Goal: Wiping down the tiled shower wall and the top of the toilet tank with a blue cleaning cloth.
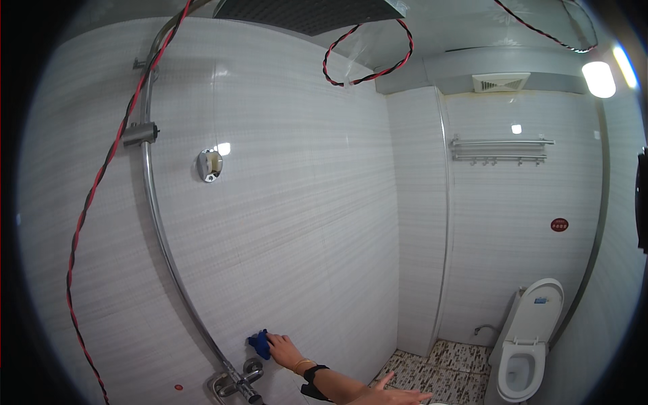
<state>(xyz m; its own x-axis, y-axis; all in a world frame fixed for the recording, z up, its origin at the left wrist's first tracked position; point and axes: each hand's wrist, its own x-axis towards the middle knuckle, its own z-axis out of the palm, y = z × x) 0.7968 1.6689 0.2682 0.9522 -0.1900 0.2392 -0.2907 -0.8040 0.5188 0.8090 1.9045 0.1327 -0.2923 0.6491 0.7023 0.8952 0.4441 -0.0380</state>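
Observation:
My right hand [284, 350] reaches leftward to the tiled wall with its fingers closed on a small crumpled blue cloth [259, 343]. The cloth is against or very near the wall, above the chrome shower mixer [234, 384]. A bracelet and a black band circle that wrist. At the lower edge is my left hand [398, 397], partly cut off, its fingers stretched out to the right and its thumb apart; nothing shows in it. The two arms overlap there.
A chrome shower pipe [156, 219] rises along the left wall to a dark overhead shower [307, 15]. A red-black twisted wire [94, 189] hangs in front. A chrome holder [210, 166] is on the wall. A toilet [523, 368] with raised lid stands right, below a towel rack [503, 150].

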